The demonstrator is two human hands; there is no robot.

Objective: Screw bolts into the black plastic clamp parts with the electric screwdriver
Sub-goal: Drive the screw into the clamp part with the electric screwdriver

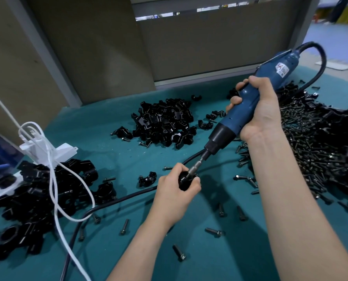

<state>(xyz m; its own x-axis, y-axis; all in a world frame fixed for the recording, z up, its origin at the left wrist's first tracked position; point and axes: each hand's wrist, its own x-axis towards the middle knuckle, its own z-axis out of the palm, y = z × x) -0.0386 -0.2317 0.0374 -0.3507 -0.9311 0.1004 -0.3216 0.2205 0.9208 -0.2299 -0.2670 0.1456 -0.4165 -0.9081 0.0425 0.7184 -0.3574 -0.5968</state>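
Observation:
My left hand (pixel 176 194) grips a black plastic clamp part (pixel 184 180) just above the teal table. My right hand (pixel 256 112) is wrapped around the blue electric screwdriver (pixel 248 107), which tilts down to the left. Its metal bit (pixel 195 169) is pressed into the top of the held clamp part. The bolt under the bit is hidden. A heap of black bolts (pixel 315 142) lies at the right. A pile of black clamp parts (pixel 165 122) sits at the middle back.
Larger black assembled parts (pixel 43 195) are heaped at the left, with a white power strip (pixel 53 153) and white cable (pixel 55 199) over them. The screwdriver's black cord (pixel 116 201) crosses the teal mat (pixel 199 250). Loose bolts (pixel 179 252) are scattered near the front. A grey partition stands behind.

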